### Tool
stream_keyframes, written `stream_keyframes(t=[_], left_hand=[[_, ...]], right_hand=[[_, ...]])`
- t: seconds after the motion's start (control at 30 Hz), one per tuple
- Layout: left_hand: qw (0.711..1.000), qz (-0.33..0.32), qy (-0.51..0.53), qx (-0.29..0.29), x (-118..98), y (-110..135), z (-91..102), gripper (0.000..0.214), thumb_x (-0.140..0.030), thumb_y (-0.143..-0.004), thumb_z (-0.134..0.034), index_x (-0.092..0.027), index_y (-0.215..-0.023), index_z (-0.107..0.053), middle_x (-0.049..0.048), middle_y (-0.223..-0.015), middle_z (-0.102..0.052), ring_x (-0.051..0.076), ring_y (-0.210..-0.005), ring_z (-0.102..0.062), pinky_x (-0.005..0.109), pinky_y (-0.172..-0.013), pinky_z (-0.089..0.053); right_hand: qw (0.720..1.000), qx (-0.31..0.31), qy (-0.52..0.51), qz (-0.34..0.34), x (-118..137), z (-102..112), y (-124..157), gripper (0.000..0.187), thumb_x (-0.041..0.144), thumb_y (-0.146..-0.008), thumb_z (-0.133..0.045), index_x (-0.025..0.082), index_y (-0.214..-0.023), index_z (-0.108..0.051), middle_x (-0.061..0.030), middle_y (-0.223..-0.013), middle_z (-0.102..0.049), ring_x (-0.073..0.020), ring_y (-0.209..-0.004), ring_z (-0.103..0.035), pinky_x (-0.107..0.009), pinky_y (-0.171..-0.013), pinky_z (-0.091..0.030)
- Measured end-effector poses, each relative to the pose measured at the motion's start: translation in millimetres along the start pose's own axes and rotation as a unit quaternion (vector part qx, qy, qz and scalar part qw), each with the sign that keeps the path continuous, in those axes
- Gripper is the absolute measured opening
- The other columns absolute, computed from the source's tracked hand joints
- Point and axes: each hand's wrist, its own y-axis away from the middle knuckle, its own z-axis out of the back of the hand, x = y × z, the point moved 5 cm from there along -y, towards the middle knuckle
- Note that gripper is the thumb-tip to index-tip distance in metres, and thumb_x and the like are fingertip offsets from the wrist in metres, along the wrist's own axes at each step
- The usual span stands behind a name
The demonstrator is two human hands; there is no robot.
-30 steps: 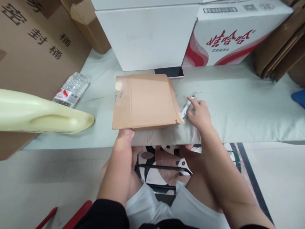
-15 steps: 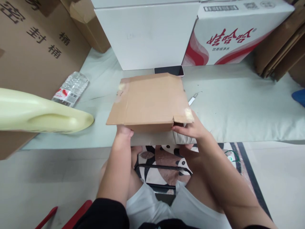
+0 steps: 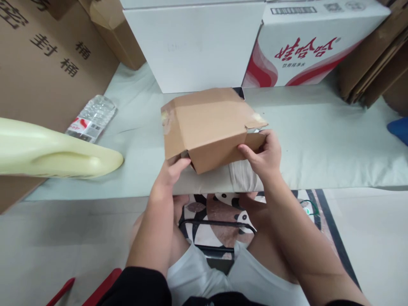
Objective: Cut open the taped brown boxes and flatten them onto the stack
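Observation:
A brown cardboard box (image 3: 212, 119), with loose flaps and worn tape at its corners, is held tilted above the pale cloth-covered surface. My left hand (image 3: 172, 172) grips its near left corner, fingers partly hidden beneath the side flap. At the near right, my right hand (image 3: 266, 155) pinches a flap between thumb and fingers. Under the box, close to the surface's front edge, lies a light grey bundle (image 3: 244, 175), partly covered. The dark corner of a phone-like device (image 3: 239, 92) shows behind the box.
White cartons (image 3: 197, 46) stand along the back. To the left are a clear plastic bottle (image 3: 93, 117), a pale yellow plastic object (image 3: 60, 151) and a large brown carton (image 3: 47, 80). Folded cardboard (image 3: 369, 63) leans at the right. A panda-patterned mat (image 3: 219, 212) lies on the floor.
The box has tipped and turned, so its near side now shows. My right hand has risen along the right flap, and my left hand has shifted to the corner. The white cutter is now hidden.

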Motion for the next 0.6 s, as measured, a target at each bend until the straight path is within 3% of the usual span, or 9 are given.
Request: stream_keyframes(t=[0.1,0.23,0.33,0.47,0.6], left_hand=[[0.998,-0.002,-0.020,0.061,-10,4,-7.0,0.048,-0.053,-0.071,-0.085,-0.020,-0.105,-0.074,0.0108,-0.109,-0.077,0.033,-0.104,-0.074,0.046,-0.086,-0.065],[0.989,-0.088,-0.106,-0.045,-24,-2,1.1,0.058,-0.056,-0.062,-0.091,-0.017,-0.101,-0.073,0.0119,-0.106,-0.075,0.030,-0.107,-0.072,0.043,-0.098,-0.060],[0.983,-0.074,-0.136,-0.102,-25,-4,7.7,0.051,-0.056,-0.061,-0.090,-0.016,-0.087,-0.071,0.0074,-0.083,-0.073,0.022,-0.080,-0.071,0.034,-0.078,-0.060],[0.983,-0.075,-0.107,-0.125,-29,-1,11.4,0.041,-0.047,-0.065,-0.086,-0.016,-0.087,-0.072,0.0020,-0.072,-0.068,0.015,-0.064,-0.063,0.025,-0.060,-0.052],[0.993,-0.066,0.022,-0.097,-31,0,12.2,0.031,-0.045,-0.073,-0.069,-0.018,-0.087,-0.073,0.0015,-0.067,-0.065,0.015,-0.059,-0.060,0.025,-0.053,-0.046]], right_hand=[[0.999,-0.037,0.004,-0.020,0,6,-1,0.054,0.061,-0.067,-0.084,0.023,-0.092,-0.054,0.0016,-0.076,-0.053,-0.0133,-0.062,-0.045,-0.027,-0.053,-0.039],[0.998,-0.049,-0.001,-0.037,3,9,-1,0.045,0.052,-0.070,-0.081,0.023,-0.092,-0.054,0.0016,-0.077,-0.052,-0.0132,-0.063,-0.044,-0.027,-0.054,-0.038],[0.998,-0.054,-0.019,-0.025,7,10,-1,0.034,0.050,-0.080,-0.072,0.023,-0.080,-0.051,0.0026,-0.070,-0.046,-0.0129,-0.061,-0.040,-0.027,-0.056,-0.035],[0.993,-0.059,-0.091,-0.056,-3,10,-2,0.045,0.059,-0.093,-0.052,0.023,-0.067,-0.046,0.0022,-0.063,-0.038,-0.0129,-0.059,-0.039,-0.028,-0.056,-0.034],[0.975,-0.040,-0.160,-0.150,-24,4,-3,0.047,0.065,-0.091,-0.053,0.022,-0.073,-0.057,-0.0005,-0.072,-0.054,-0.0162,-0.069,-0.056,-0.029,-0.064,-0.045]])
